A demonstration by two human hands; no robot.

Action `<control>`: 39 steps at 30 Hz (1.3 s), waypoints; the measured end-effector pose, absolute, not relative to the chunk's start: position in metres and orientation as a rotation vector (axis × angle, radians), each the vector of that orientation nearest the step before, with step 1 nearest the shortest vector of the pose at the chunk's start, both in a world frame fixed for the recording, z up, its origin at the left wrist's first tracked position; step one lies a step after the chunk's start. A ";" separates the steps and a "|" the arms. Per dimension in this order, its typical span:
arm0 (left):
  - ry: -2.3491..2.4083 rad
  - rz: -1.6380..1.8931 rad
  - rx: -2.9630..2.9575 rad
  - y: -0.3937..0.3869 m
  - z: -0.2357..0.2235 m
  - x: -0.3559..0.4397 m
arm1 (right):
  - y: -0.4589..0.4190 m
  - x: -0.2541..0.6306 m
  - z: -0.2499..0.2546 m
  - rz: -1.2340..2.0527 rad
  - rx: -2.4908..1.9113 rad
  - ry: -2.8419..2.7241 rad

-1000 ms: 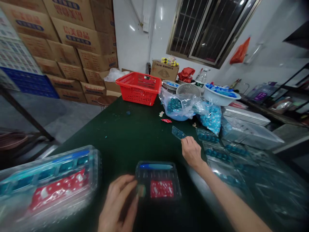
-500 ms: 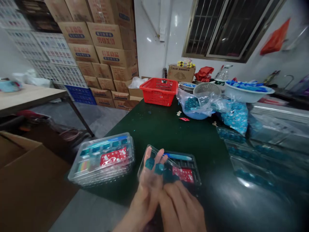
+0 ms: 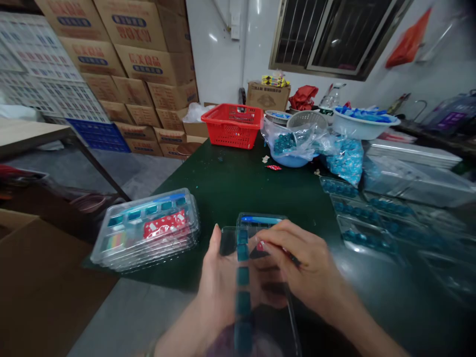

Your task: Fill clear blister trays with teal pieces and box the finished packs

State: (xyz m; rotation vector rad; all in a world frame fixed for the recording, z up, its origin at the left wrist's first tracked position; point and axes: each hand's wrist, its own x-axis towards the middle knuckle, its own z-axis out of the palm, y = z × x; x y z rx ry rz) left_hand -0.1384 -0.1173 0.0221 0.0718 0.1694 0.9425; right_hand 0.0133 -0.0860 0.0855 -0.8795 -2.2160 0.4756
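A clear plastic tray [image 3: 264,302] with a row of teal pieces [image 3: 243,275] along one side lies tilted in my left hand [image 3: 219,277]. The palm supports it from below, with the thumb up along its left edge. My right hand [image 3: 303,258] reaches over the tray's far end, thumb and fingers pinched together; what they grip, if anything, I cannot make out. Just beyond, on the table, is another clear tray [image 3: 284,216] holding a blue pen-like stick [image 3: 260,219]. A red spotted packet in it is mostly hidden by my right hand.
Stacked filled clear trays [image 3: 145,233] stand on the left of the green table [image 3: 223,183]. Trays with teal pieces [image 3: 366,238] line the right. Farther back are a red basket [image 3: 234,129], a bag-lined blue bowl [image 3: 290,157] and a blue-patterned bag [image 3: 345,158].
The tray in my left hand has turned so its teal row points away from me. My right hand has moved up and right to the tray's far end. The camera view has shifted.
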 end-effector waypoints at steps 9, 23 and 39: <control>0.417 0.960 -0.004 -0.120 0.036 -0.135 | -0.083 0.002 0.068 0.394 -0.787 -2.639; 0.453 0.910 0.071 -0.112 0.034 -0.133 | -0.075 0.008 0.035 0.513 -0.646 -2.274; 0.680 1.309 1.040 -0.071 0.080 -0.170 | -0.067 0.081 0.052 0.632 -1.174 -1.717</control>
